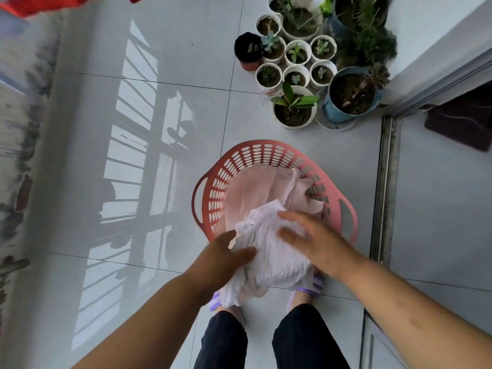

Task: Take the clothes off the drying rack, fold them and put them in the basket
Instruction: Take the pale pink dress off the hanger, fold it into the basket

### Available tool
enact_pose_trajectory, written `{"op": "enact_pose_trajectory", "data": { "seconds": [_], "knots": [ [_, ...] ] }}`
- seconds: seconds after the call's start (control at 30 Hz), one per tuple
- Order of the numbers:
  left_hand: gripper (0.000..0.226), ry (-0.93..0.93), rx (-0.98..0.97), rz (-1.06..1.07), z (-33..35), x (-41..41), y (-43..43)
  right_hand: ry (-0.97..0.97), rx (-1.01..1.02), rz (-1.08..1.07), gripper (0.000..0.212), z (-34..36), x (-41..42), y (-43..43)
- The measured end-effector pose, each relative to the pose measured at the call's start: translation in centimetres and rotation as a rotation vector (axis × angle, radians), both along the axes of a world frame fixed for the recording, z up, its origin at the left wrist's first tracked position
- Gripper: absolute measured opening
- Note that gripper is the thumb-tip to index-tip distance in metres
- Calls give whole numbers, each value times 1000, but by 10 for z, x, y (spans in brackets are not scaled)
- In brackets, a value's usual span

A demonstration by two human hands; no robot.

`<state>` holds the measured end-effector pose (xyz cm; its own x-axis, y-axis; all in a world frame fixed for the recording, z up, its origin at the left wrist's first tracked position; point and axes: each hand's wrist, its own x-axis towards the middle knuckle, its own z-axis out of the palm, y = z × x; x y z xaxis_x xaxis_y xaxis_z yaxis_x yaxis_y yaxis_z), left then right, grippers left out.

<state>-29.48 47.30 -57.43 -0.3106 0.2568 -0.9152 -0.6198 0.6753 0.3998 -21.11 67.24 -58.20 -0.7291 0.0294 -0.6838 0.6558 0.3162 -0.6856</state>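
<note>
Our two hands work a white garment (271, 251) just above the pink basket (221, 187).

Low in the middle of the frame, our left hand (226, 251) grips the garment's left edge, thumb on top and fingers tucked out of sight beneath it, likely to anchor the cloth while it is folded. Our right hand (311, 243) lies on top with its fingers stretched out, slightly blurred, pressing the fabric flat and not clutching it. The garment hangs bunched between both hands, over the basket's near rim and our purple slippers (311, 286), so we judge it is not yet laid inside. A pale pink cloth (255, 187) already sits in the basket. Potted plants (295, 107) stand at upper right, and red fabric (40, 6) shows at upper left.
</note>
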Motion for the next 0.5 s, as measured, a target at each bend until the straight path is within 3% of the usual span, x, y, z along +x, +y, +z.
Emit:
{"op": "enact_pose_trajectory", "data": {
  "seconds": [0.1,0.17,0.27,0.37,0.43,0.5],
  "knots": [
    [67,-12,-9,10,5,-3,6,29,303,589,114,19,16,-9],
    [70,-7,-11,36,6,-3,7,86,444,705,108,13,27,-20],
    [62,88,-24,-22,15,0,13,204,611,631,83,-1,29,-23],
    [96,433,-39,-544,32,2,12,109,472,644,39,5,24,-18],
    [105,580,48,-950,30,5,4,113,371,593,31,9,25,-13],
    [101,625,106,-1173,18,5,-4,106,333,581,23,12,24,-9]
  ]
}}
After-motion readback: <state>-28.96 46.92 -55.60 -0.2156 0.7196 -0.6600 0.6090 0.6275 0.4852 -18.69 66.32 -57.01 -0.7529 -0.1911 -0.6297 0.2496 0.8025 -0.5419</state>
